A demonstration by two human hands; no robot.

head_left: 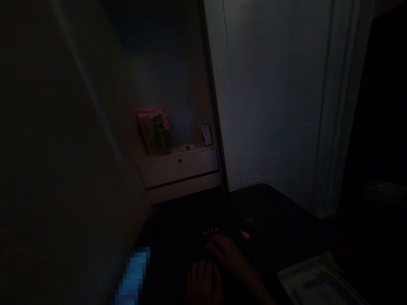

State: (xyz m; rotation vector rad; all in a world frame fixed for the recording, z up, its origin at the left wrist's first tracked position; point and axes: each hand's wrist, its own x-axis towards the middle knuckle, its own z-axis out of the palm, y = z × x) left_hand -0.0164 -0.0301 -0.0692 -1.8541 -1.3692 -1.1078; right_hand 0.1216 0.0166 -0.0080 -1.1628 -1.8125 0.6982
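The room is very dark. My left hand lies on the black table at the bottom middle, fingers stretched out flat and holding nothing I can see. Just beyond it, my right hand rests on the table with its fingers bent down and together; whatever they hold, if anything, is hidden. Several small round red pieces sit in a short row just past the right fingertips, apart from them. To the right of that hand lie an orange-pink piece and a dark purple round lump.
A pale flat packet lies at the lower right. Lower left, a pixelated blue patch glows. Behind the table, a shelf above drawers holds a red-topped bag, a bottle and small boxes. A white door stands right.
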